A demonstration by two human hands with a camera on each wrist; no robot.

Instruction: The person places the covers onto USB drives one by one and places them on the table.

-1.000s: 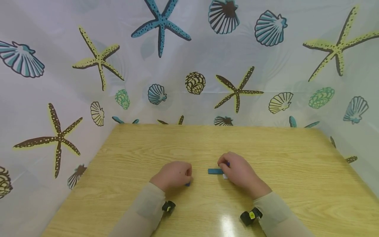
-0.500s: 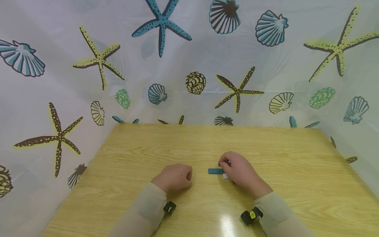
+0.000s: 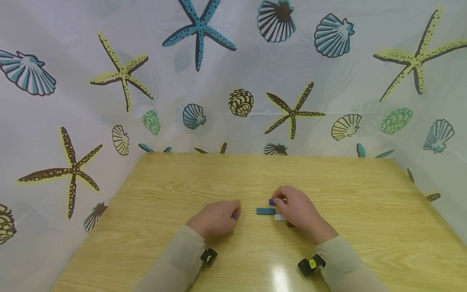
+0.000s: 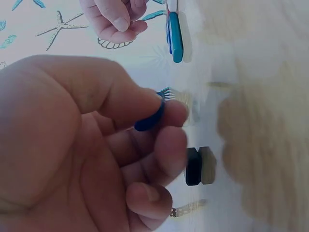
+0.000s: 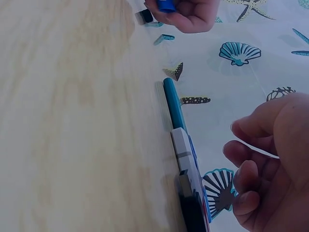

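My left hand (image 3: 215,217) pinches a small blue cap-like piece (image 5: 166,5) between thumb and forefinger, just above the table. Most of the piece is hidden by the fingers in the head view. My right hand (image 3: 298,207) hovers beside a loose group of marker-like sticks, its fingers loosely bent and holding nothing in the right wrist view. Within that group lie a teal stick (image 3: 265,211), a dark blue one (image 3: 272,202) and a white one (image 3: 279,217). A dark piece (image 5: 193,208) lies closest to the right wrist camera. The right hand partly covers the group.
A small black block-like thing (image 4: 193,166) stands on the table past the left fingers, hidden in the head view. The wood-grain table (image 3: 182,174) meets a white curtain (image 3: 164,93) printed with shells and starfish at the back and sides.
The left fingers have turned the blue piece, so its end now shows at their front rather than below. The right hand has shifted slightly right, uncovering more of the blue and white sticks.
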